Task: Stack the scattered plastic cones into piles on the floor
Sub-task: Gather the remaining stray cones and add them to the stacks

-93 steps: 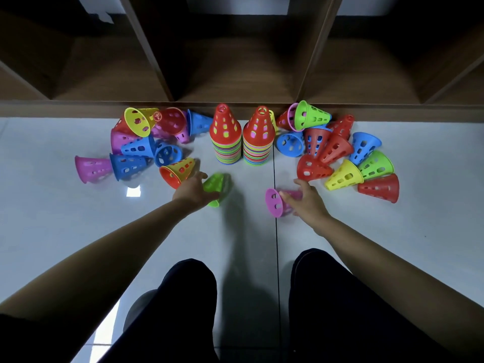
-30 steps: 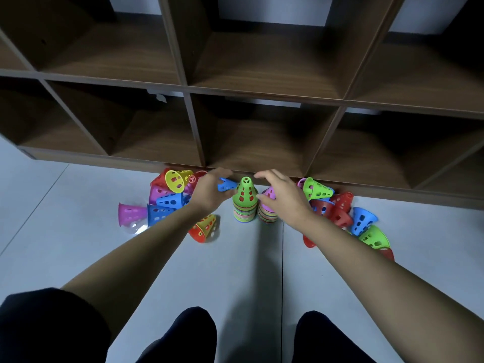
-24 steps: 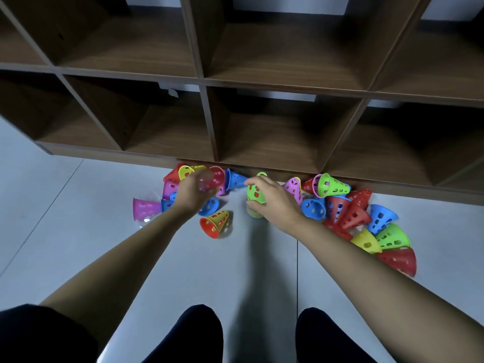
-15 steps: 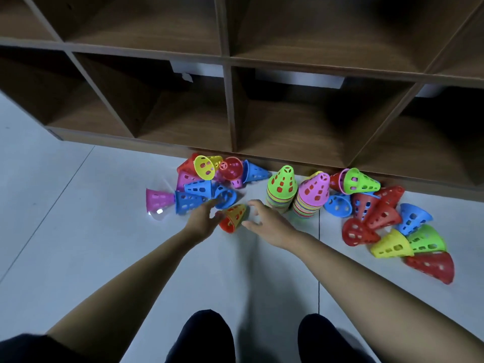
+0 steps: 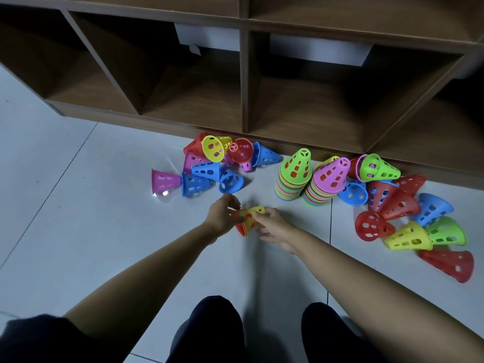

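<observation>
Dark wood-grain cubby shelves [image 5: 243, 100] run across the top of the frame, above a floor [image 5: 104, 218] of pale glossy tiles that mirrors a small glint of light. Against the shelf foot, right of centre, stand the green-topped pile [image 5: 294, 176] and, touching it, the pink-topped pile [image 5: 327, 182].

About three seconds ago both piles were capped in red and the hands carried a green and a pink cone. Those two now crown the piles, so each has grown by one. Half a second ago the hands were only reaching toward the yellow cone [image 5: 251, 212] nested in a red cone [image 5: 242, 229]. Now, at the frame's centre, the left hand [image 5: 222, 216] curls its fingers round the pair near its wide end and the right hand [image 5: 275, 226] pinches the narrower end. Blur hides whether the pair is on the floor or just off it. It looks bound for a pile next.

Plenty is left: the left scatter [image 5: 207, 169] lies at upper centre-left and the right scatter [image 5: 406, 218] lies toward the right edge.

The cones are thin moulded plastic, smooth and slightly shiny. Each tapers to a spoked open tip, flares to a rim, and is pierced by rows of small rectangular holes. They nest closely, so the piles show only bands of coloured rims.
</observation>
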